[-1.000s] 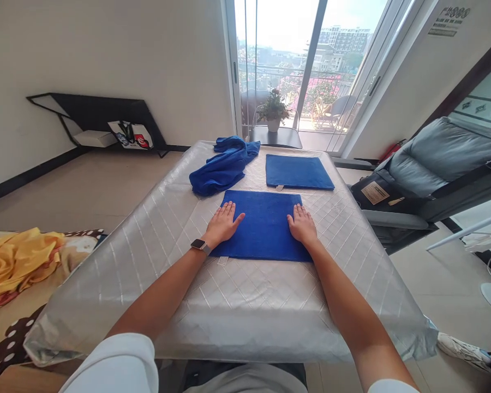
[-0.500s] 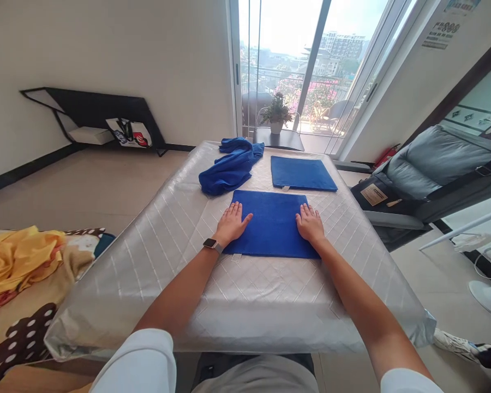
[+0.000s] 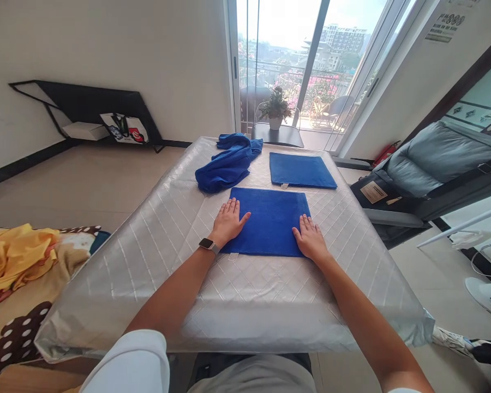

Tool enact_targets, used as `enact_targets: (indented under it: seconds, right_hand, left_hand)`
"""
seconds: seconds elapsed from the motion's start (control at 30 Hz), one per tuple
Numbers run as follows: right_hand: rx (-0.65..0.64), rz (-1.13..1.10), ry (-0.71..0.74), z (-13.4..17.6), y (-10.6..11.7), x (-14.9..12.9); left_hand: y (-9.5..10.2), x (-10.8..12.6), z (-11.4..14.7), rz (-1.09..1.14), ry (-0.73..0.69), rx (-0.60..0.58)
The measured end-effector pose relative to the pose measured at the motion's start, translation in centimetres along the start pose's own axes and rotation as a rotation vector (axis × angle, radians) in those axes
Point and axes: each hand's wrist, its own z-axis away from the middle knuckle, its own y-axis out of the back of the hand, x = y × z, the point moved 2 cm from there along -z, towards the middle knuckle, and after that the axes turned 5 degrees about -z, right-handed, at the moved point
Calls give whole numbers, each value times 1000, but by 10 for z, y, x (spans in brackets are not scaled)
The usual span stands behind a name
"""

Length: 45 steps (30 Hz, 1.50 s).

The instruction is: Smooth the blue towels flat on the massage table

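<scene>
A blue towel folded into a flat rectangle (image 3: 268,221) lies on the table in front of me, a small white tag at its near left edge. My left hand (image 3: 228,222) rests flat on its left edge, fingers stretched forward and thumb out over the cloth. On the right edge, nearer its front corner, my right hand (image 3: 310,237) lies flat with fingers extended. Neither hand grips the cloth. Beyond it to the right is a second folded blue towel (image 3: 301,170), and a crumpled blue towel (image 3: 225,166) lies to the far left.
A silver quilted cover (image 3: 155,256) spreads over the table. A grey armchair (image 3: 429,164) with a dark bag stands to the right. Yellow cloth (image 3: 16,256) lies on a patterned surface at left. Behind the table, a potted plant (image 3: 275,112) sits on a chair by the glass door.
My right hand has slid toward me along the towel's right edge, to near its front corner. The left hand stays at the left edge. The view has shifted slightly.
</scene>
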Motion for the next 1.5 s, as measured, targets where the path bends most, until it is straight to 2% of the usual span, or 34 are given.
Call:
enact_targets:
  seconds: [0.1,0.17,0.23,0.33,0.43,0.5,0.6,0.73,0.83,0.93,1.1,1.23,1.37,1.5]
  right_hand:
    - [10,-11,2,0,2,-2]
    - [10,-24,2,1,4,-3]
    - [8,-35,4,1,4,-4]
    - [8,-52,6,2,4,-4]
    - [10,-71,1,3,5,-4]
    - [3,-76,-2,3,6,-4]
    - [-9,-68,-3,4,7,-5]
    - [-6,-43,5,3,7,-5]
    - [10,-35,4,3,4,-4]
    - [59,-29,18,3,5,-5]
    - [136,36,104,14,19,-10]
    - [82,63,140,46,24,-8]
    - [5,23,119,83,12,0]
    - [-14,-30,84,99,2,5]
  left_hand:
    - [15,12,5,-2,-71,98]
    - [22,30,10,17,-134,112]
    - [24,54,20,46,-238,92]
    - [17,90,37,73,-472,32]
    - [6,102,52,59,-574,-38]
    - [1,93,59,37,-530,-82]
    - [1,62,70,6,-431,-126]
    - [3,18,96,-26,-303,-135]
    - [2,2,116,-38,-267,-112]
    - [1,0,127,-34,-248,-70]
    - [6,6,130,0,-265,9]
    - [16,8,132,34,-281,80]
    - [26,12,133,77,-314,133]
    - [30,14,133,127,-352,154]
